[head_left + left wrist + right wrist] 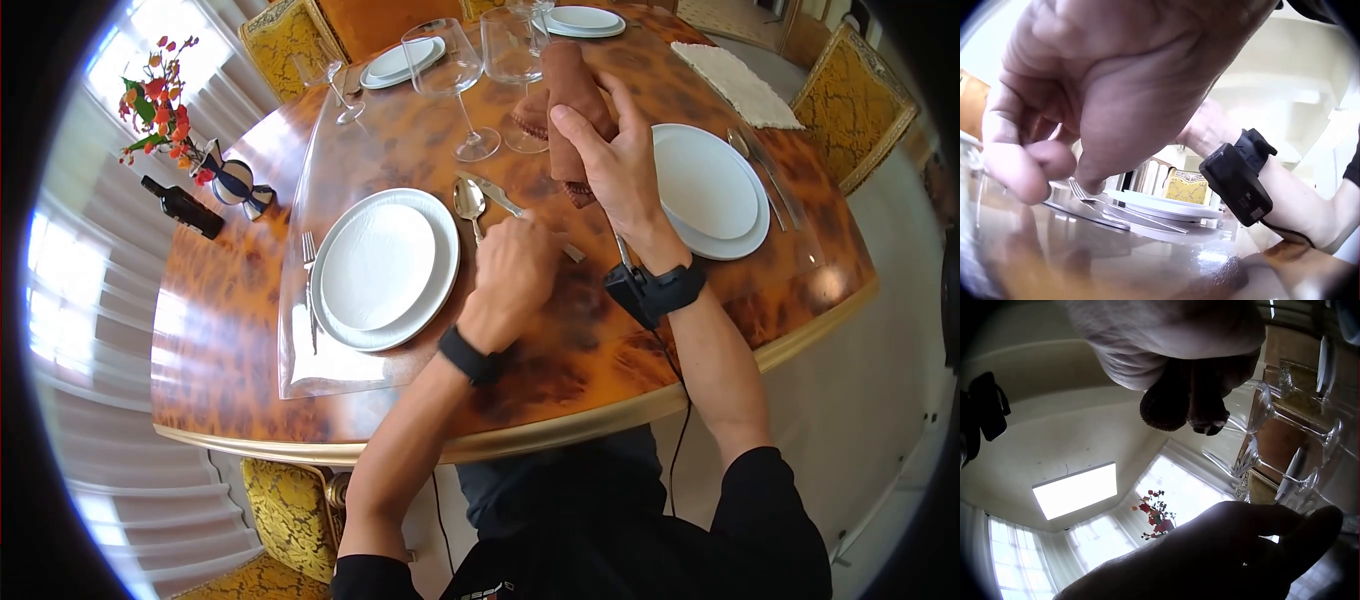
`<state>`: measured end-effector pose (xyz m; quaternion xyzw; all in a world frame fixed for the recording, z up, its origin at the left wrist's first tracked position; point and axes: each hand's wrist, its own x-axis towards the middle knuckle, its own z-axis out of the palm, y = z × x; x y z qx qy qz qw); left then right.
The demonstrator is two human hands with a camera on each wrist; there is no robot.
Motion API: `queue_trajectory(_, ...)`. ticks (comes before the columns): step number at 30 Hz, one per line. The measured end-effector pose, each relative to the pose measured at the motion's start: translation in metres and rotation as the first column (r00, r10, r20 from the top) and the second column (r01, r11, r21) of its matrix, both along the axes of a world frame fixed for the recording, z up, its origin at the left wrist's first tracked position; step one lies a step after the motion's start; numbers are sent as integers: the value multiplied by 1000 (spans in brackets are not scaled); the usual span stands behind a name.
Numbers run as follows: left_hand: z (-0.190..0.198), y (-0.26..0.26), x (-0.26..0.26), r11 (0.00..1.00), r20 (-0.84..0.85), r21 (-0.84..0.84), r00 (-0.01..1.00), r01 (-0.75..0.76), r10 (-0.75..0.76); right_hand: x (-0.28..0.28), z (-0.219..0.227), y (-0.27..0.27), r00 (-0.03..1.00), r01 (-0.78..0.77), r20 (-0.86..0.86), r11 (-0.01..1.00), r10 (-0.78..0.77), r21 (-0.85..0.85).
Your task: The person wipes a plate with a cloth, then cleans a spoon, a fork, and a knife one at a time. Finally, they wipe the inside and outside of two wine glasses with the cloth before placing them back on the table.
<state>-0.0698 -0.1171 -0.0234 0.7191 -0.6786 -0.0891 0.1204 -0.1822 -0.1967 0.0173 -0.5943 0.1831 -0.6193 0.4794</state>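
Observation:
My right hand (625, 165) grips a bundle of rolled brown napkins (575, 85) with stitched edges, raised over the table between the two near plates. In the right wrist view, the dark ends of the napkins (1166, 403) stick out below the palm. The left hand (515, 265), slightly blurred, is low over the table just right of the left plate, its fingers loosely bent. A knife (497, 194) slants beneath it, partly hidden by the hand. Close to that hand lies a spoon (468, 200). In the left wrist view, nothing shows between thumb and fingers.
White stacked plates (445, 285) stand at left, with a fork (310, 290) beside them, and more plates (765, 215) at right. Tall wine glasses (478, 145) stand behind the hands. A flower vase (235, 182) and dark bottle (185, 210) are at far left, a cream placemat (737, 85) at far right.

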Motion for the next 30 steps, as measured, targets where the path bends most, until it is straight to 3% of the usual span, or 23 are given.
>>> queue_trajectory(3,-34,-12,-11,972,27,-230,999,38,-33,2,-5,-9,995,-71,69,997,71,3)
queue_trajectory(4,-26,-11,-15,991,-21,-132,1000,12,-15,2,-6,-10,991,-96,95,995,94,13)
queue_trajectory(7,-28,-11,-15,986,50,-158,998,48,-40,-2,-6,-9,1000,3,15,1000,-3,-13)
queue_trajectory(13,-28,0,-19,987,63,-146,997,60,-51,-2,-4,-6,998,-61,21,997,61,35)
queue_trajectory(16,-13,10,-22,986,10,-69,989,149,-149,-1,-7,-9,1000,-2,-23,1000,2,-7)
queue_trajectory(19,-20,0,-16,965,46,-218,989,146,-139,0,-4,-4,1000,2,-11,1000,-2,-15)
queue_trajectory(22,-16,-29,-5,963,59,-267,998,23,-7,0,-6,-6,1000,-7,-15,1000,7,-17)
queue_trajectory(24,-33,-50,7,969,92,-245,996,19,4,-1,-2,-2,1000,-15,-18,1000,15,8)
queue_trajectory(26,-31,-55,10,974,125,-214,991,70,-44,-2,-1,-3,1000,-21,-4,1000,21,17)
queue_trajectory(30,-34,-54,3,977,109,-212,994,30,-7,-1,-7,-9,1000,0,0,1000,0,7)
